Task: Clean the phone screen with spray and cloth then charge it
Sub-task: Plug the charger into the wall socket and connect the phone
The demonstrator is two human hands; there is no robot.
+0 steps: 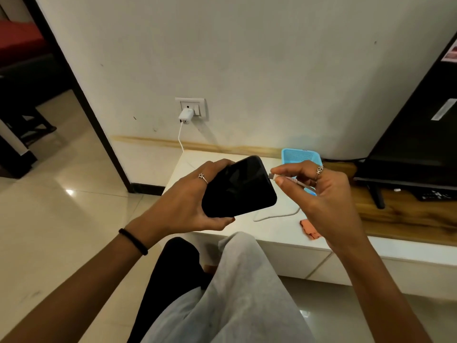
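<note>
My left hand grips a black phone from its left side, dark screen up, above the white low cabinet. My right hand pinches the plug of a white charging cable between thumb and forefinger, its tip right at the phone's right end. I cannot tell whether the plug is inside the port. The cable loops on the cabinet top. A white charger sits in the wall socket with its cable hanging down. An orange cloth lies near the cabinet's front edge, partly behind my right wrist.
A blue perforated plastic basket stands at the cabinet's back, behind my right hand. A dark television on its stand fills the right side over a wooden top. My legs are below the cabinet edge. Glossy floor tiles and a doorway lie left.
</note>
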